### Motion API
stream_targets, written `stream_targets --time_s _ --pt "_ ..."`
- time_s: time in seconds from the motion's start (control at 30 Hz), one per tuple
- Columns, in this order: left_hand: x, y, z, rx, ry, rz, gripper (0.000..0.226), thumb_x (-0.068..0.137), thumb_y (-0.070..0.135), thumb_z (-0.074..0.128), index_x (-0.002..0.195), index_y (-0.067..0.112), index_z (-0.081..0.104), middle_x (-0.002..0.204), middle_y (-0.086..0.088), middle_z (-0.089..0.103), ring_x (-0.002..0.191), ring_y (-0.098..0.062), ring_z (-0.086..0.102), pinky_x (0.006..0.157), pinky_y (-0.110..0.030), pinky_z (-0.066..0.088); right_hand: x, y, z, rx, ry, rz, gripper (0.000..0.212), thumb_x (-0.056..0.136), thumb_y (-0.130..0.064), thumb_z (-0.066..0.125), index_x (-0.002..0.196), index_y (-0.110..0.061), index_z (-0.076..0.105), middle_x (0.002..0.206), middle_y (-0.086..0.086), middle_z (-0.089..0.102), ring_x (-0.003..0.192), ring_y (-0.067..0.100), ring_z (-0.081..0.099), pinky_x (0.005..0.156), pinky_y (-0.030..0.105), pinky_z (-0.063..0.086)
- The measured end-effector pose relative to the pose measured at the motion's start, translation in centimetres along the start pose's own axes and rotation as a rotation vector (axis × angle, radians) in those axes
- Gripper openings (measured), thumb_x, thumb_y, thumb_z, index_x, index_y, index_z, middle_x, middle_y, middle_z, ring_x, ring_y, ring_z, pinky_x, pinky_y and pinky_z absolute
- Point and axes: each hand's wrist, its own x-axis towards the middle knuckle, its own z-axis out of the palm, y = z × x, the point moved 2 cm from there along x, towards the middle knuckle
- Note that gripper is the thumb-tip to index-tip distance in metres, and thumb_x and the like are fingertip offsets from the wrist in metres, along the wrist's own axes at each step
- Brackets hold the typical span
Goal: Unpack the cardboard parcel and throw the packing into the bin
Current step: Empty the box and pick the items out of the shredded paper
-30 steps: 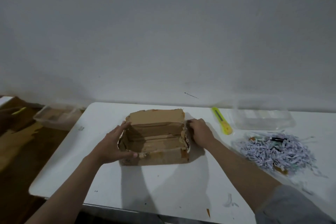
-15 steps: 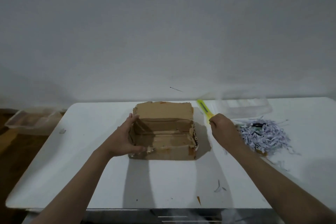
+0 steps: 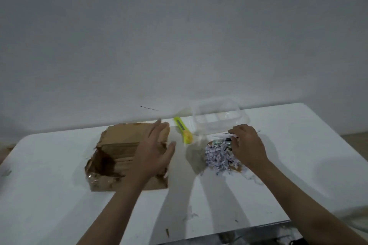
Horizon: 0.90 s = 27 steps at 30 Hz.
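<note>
The opened brown cardboard parcel [image 3: 117, 153] lies on the white table [image 3: 49, 195], its inside showing nothing. My left hand [image 3: 154, 151] hovers over the parcel's right side with fingers straight and spread, holding nothing. A heap of pale purple shredded paper [image 3: 218, 158] lies right of the parcel. My right hand [image 3: 248, 145] rests on top of that heap, fingers curled down into the shreds at its far edge. Whether it grips any shreds is hidden.
A yellow-green utility knife [image 3: 183, 130] lies between the parcel and the shreds. Behind the heap stands a clear plastic container [image 3: 219, 117]. Small paper scraps [image 3: 189, 216] dot the table near its front edge. A plain white wall rises behind the table.
My left hand let go of the parcel's left side and moved over its right side. My right hand travelled from beside the parcel to the shredded paper. The view swung right.
</note>
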Motion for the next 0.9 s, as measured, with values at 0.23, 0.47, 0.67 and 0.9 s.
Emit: stream_targets --time_s 0.23,0.47,0.67,0.9 --pt "-0.1 7.4 13.2 -0.074 -0.136 0.049 0.03 0.082 0.028 0.061 0.111 0.019 0.063 0.101 0.003 0.055 0.098 -0.01 0.054 0.082 -0.017 0.043 -0.8 5.6 -2.3 0.157 -0.161 0.14 0.021 0.08 -0.012 0.067 0.1 -0.015 0.07 0.092 0.008 0.056 0.084 0.026 0.059 0.066 0.035 0.051" --pt "-0.7 6.5 18.9 0.012 -0.116 -0.142 0.024 0.078 0.011 0.068 0.099 0.022 0.071 0.092 0.003 0.056 0.091 -0.013 0.053 0.076 -0.023 0.043 -0.9 8.2 -1.2 0.261 -0.382 0.1 0.018 0.084 -0.023 0.067 0.102 -0.022 0.071 0.093 0.0 0.052 0.08 0.014 0.054 0.07 0.024 0.044" --pt "-1.3 5.9 19.5 0.059 -0.028 -0.146 0.021 0.08 0.015 0.061 0.098 0.021 0.071 0.09 0.004 0.058 0.088 -0.017 0.056 0.076 -0.027 0.043 0.1 11.0 -1.4 0.224 -0.429 0.091 0.014 0.085 -0.025 0.065 0.098 -0.02 0.071 0.088 -0.001 0.049 0.081 0.018 0.056 0.062 0.017 0.039" --pt "-3.4 6.3 20.6 0.1 0.047 -0.156 0.035 0.09 0.032 0.049 0.121 0.024 0.062 0.127 0.006 0.059 0.122 -0.009 0.047 0.108 -0.024 0.027 -0.3 10.5 -0.5 0.311 -0.425 -0.102 0.027 0.083 -0.032 0.067 0.11 -0.031 0.069 0.107 0.0 0.058 0.101 0.017 0.05 0.081 0.031 0.048"
